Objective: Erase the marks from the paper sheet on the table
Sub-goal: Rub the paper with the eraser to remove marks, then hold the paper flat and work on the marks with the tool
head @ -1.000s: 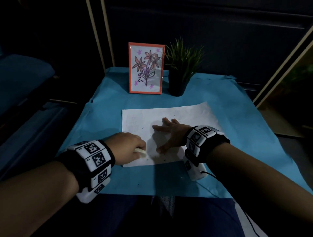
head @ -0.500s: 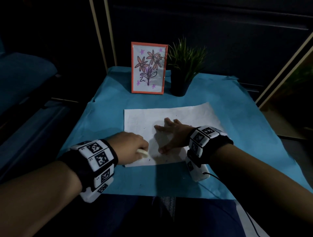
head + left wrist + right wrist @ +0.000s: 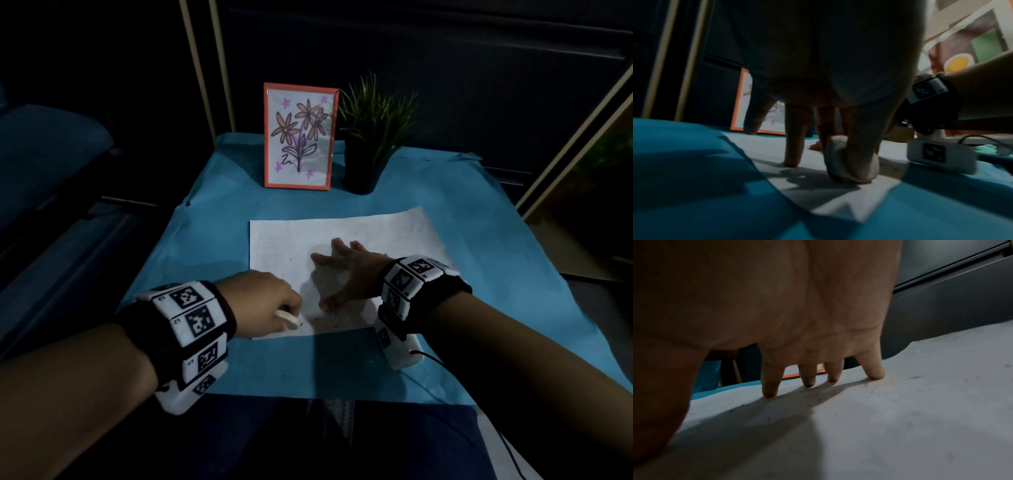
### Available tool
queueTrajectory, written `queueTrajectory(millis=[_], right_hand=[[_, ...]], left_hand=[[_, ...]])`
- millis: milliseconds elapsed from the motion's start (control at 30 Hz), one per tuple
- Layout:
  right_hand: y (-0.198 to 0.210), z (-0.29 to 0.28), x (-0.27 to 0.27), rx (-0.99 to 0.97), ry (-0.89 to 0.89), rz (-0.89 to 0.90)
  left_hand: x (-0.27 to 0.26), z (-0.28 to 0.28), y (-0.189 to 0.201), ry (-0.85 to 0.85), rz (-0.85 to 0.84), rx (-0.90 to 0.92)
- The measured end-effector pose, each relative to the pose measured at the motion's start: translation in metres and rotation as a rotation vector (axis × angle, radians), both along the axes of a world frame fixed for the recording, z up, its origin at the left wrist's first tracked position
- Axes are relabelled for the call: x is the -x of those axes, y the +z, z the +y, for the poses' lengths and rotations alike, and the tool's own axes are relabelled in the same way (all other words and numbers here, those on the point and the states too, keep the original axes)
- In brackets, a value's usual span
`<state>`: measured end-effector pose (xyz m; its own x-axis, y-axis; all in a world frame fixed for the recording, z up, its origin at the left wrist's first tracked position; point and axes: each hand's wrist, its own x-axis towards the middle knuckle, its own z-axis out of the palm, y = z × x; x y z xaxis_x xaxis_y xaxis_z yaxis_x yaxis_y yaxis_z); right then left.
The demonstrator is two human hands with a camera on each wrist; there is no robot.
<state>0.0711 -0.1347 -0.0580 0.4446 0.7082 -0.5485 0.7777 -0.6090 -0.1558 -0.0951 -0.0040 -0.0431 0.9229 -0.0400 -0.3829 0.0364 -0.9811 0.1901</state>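
Note:
A white paper sheet lies on the blue-covered table, speckled with dark eraser crumbs. My left hand pinches a pale rounded eraser and presses it on the sheet's near left corner. In the left wrist view the eraser sits between thumb and fingers, its lower edge on the paper. My right hand lies flat and spread on the sheet's middle; its fingertips press the paper. Faint marks show near the sheet's upper left.
A framed flower drawing with an orange border and a potted green plant stand at the table's far edge. A white wrist device with a cable rests right of the eraser. Dark cabinets stand behind.
The left hand with the eraser has shifted slightly over the sheet's near left corner. The right hand stays flat on the paper.

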Motion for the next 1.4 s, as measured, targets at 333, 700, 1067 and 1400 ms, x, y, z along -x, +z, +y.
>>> queueTrajectory(millis=[333,700,1067,1400], right_hand=[[-0.002,-0.001,-0.001,-0.03,-0.005,-0.01],[-0.001,-0.002,0.001,-0.033,-0.013,0.005],[0.032,-0.007,0.016,-0.109,-0.001,-0.1],[0.055,0.043,0.023,-0.647,-0.069,0.039]], left_hand=[[-0.025,0.006,-0.001,0.127,-0.127,-0.097],[-0.008,0.001,-0.002,0.019,-0.038,-0.072],[-0.006,0.052,0.021,0.401,-0.395,0.222],[-0.038,0.046,0.022,0.421,-0.55,0.564]])
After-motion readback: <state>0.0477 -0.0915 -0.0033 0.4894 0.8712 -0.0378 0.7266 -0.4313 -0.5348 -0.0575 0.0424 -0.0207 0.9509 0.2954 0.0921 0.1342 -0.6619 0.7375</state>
